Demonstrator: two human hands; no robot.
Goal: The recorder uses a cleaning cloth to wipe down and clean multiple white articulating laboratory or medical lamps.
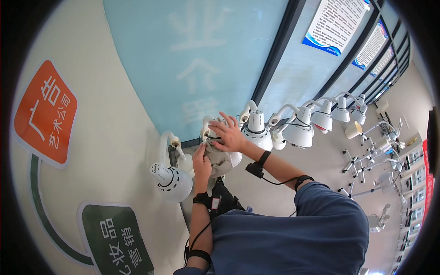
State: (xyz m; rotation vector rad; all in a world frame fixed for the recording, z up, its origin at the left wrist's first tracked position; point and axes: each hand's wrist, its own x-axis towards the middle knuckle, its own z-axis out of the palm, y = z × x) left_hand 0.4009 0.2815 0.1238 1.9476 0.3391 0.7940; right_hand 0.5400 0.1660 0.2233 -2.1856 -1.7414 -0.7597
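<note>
A grey-beige cloth [220,164] lies bunched over the shade of a white gooseneck lamp [235,158], whose upper housing partly shows behind my fingers. My right hand [228,134] is over the top of this lamp, fingers spread and thumb by the cloth's upper edge. At the cloth's left side, my left hand [202,164] points its fingers up toward the lamp's neck. Its fingertips touch the cloth or lamp; whether they grip is hidden. Another white lamp [173,180] hangs left of my left hand, and one [257,132] is close to the right of my right hand.
More white lamps [299,128] continue in a row to the right along a glass partition [206,51]. Wheeled stands [357,161] occupy the floor farther right. A pale wall [134,165] with an orange sign [46,115] and a green sign [115,237] borders the left.
</note>
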